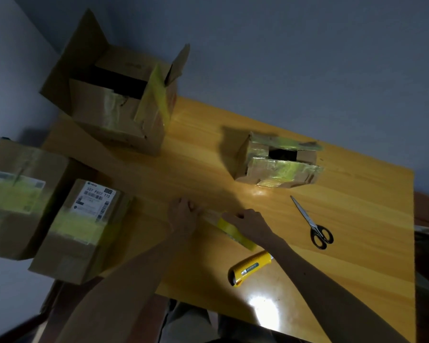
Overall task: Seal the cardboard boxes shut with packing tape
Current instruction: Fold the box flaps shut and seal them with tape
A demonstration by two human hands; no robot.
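Left hand (182,216): fingers pinching the pulled tape end (208,214). Right hand (248,222): fingers curled over the yellow packing tape roll (229,227), at the table's near middle. Wooden table (208,174). Large open cardboard box (117,102), far left. Larger labelled box (13,194) and smaller labelled box (82,229), left edge. Small box (280,162), flaps ajar. Scissors (312,224). Utility knife (250,267).

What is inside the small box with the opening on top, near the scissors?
Through the gap in the small box only a dark interior shows; no contents can be made out. Its taped flaps cover the rest.
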